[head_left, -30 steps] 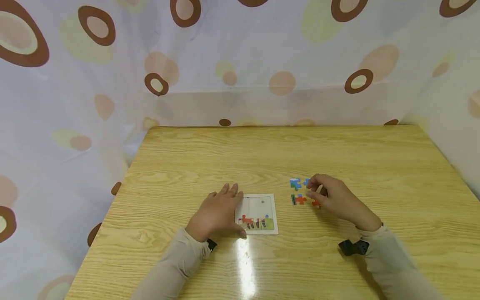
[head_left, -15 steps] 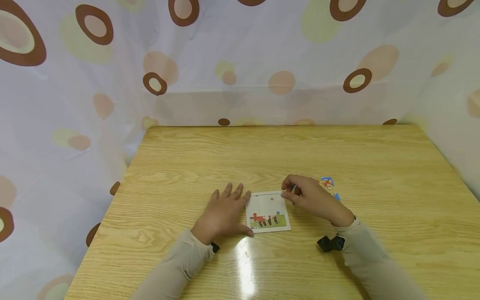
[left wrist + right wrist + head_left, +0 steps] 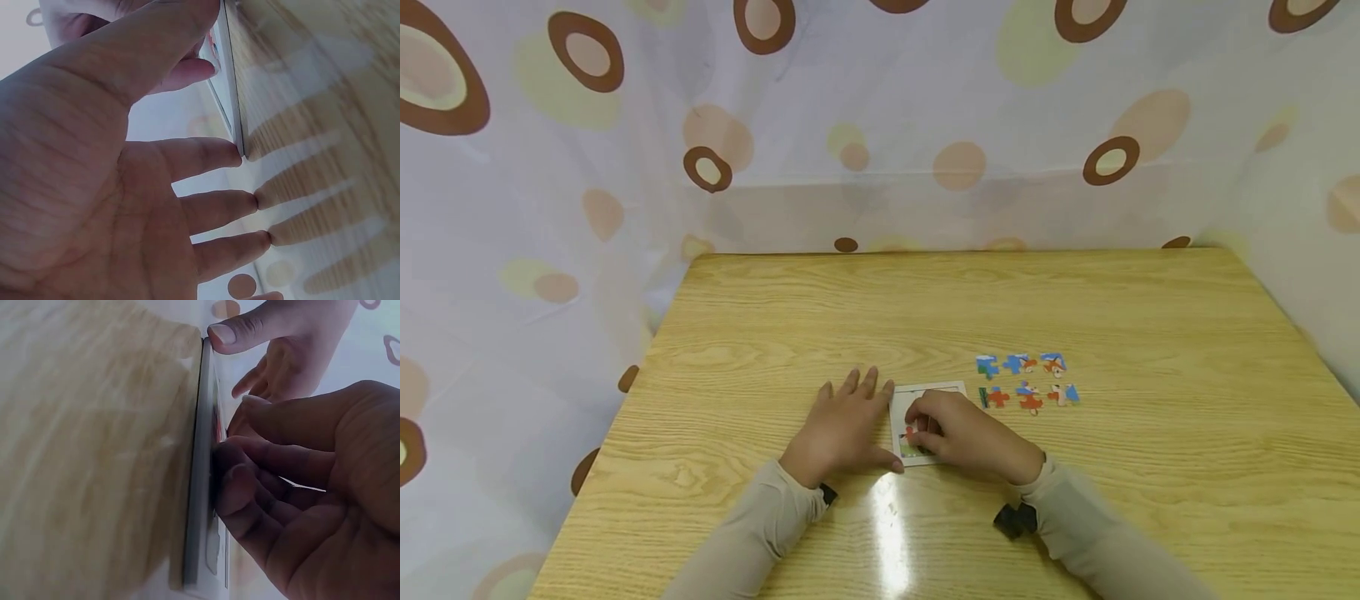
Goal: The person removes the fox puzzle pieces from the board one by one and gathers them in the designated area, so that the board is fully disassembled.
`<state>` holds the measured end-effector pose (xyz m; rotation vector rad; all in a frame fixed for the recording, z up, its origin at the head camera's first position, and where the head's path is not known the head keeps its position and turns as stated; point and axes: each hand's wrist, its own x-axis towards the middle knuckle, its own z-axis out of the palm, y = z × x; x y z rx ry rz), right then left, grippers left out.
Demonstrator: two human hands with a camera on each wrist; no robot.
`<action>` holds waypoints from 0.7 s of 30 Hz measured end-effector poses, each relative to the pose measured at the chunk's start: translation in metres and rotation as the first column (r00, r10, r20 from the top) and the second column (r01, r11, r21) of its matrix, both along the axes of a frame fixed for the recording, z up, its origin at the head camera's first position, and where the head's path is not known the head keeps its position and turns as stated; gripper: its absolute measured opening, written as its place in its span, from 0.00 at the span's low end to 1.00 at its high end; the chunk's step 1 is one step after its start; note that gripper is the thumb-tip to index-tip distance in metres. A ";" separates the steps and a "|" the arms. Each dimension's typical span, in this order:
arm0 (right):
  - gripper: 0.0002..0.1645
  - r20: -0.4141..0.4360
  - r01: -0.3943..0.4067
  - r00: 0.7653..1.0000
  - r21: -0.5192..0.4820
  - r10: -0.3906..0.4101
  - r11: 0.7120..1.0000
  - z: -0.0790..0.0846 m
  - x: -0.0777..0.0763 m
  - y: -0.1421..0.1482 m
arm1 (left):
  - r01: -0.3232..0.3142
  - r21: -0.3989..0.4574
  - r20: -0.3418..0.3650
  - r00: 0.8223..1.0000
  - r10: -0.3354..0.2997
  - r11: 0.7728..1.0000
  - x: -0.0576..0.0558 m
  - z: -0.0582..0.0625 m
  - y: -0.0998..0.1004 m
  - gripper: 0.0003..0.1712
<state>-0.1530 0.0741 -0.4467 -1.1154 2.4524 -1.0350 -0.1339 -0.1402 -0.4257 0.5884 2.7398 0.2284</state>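
A jigsaw puzzle in a white-framed square board (image 3: pixel 962 387) lies on the table, with a red knob of its assembled lower strip (image 3: pixel 909 432) showing. My left hand (image 3: pixel 844 427) steadies the board from the left, fingers spread; in the left wrist view its index fingertip (image 3: pixel 232 152) is right at the frame corner. My right hand (image 3: pixel 966 433) is over the board, thumb and fingers curled as in a pinch around a puzzle piece that they hide. In the right wrist view the right hand's curled fingers (image 3: pixel 240 487) are close against the board's face.
Several loose puzzle pieces lie in two rows right of the board, among them a blue-and-green one (image 3: pixel 987 364) and a red one (image 3: pixel 1030 398). The wooden table (image 3: pixel 820 308) meets a spotted cloth (image 3: pixel 910 212) at the back. A dark wrist camera (image 3: pixel 1017 520) hangs below the right wrist.
My right hand has moved left from the loose pieces, past the board's upper right corner, to over its lower part. The board has shifted slightly right; my left hand stays beside it.
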 end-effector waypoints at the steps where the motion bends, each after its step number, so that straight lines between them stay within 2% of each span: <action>1: 0.05 -0.001 0.006 1.000 0.003 -0.006 1.000 0.000 0.001 0.000 | 0.000 0.000 0.000 1.000 0.000 1.000 0.000 0.000 0.000 0.66; 9: 0.06 -0.004 0.001 1.000 -0.025 -0.001 1.000 0.001 0.000 0.000 | -0.003 -0.003 -0.003 1.000 0.003 1.000 0.000 0.003 0.001 0.66; 16: 0.02 0.026 0.012 1.000 -0.042 -0.011 0.999 -0.001 0.003 -0.001 | -0.008 0.004 0.010 1.000 0.008 1.000 0.000 0.002 0.002 0.66; 21: 0.07 0.050 0.050 0.998 -0.043 -0.048 0.998 -0.004 0.005 -0.004 | -0.015 0.016 0.011 1.000 0.015 1.000 0.000 0.001 0.002 0.65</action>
